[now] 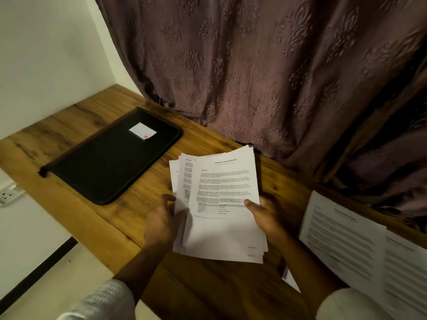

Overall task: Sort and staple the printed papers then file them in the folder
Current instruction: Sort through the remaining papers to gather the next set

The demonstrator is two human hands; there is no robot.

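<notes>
Right of the folder (111, 158), left hand (161, 218) and right hand (265, 215) both gripped the fanned papers (221, 181); edges likely needed squaring (gently, without creasing) before stapling.

**Mauve, Honey-Brown, Black and White**

Dusky mauve-brown across the curtain (277, 65), upper right of the frame, embossed all over with tone-on-tone floral medallions. Warm honey-brown on the table (80, 125), streaked with darker wood grain. Matte black for the folder (111, 167), left of centre, broken only by a white label (141, 130) with a small red-orange mark at one corner. White for the papers (221, 229) at centre, printed in black text, with a grey band across a small grid low on the top sheet. White again, with blurred grey lines of print, on the sheets (358, 245) at lower right. Off-white on the wall (46, 54), upper left. Pale, ribbed-looking white on the sleeve (104, 301) at the bottom edge.
</notes>
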